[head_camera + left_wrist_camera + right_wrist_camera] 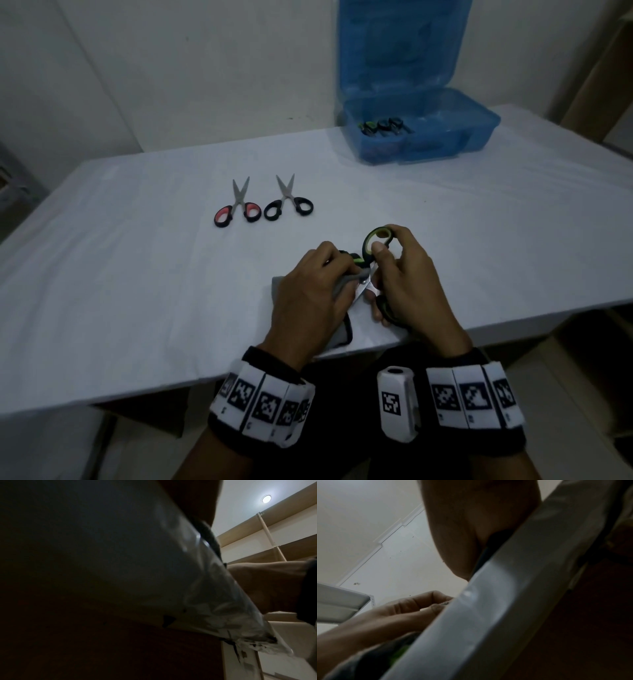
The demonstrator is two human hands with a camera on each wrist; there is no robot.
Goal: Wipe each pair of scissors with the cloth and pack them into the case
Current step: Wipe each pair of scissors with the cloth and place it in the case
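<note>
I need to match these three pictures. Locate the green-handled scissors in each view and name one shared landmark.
Head: green-handled scissors at lower centre, held in both hands.
Left wrist: not in it.
Right wrist: only a blurred green patch at bottom left, probably a handle.
Shared landmark: the table's white front edge.

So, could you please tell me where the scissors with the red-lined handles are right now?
In the head view, the red-handled scissors lie on the white table, left of centre, immediately left of the black-handled scissors and beyond both hands.
</note>
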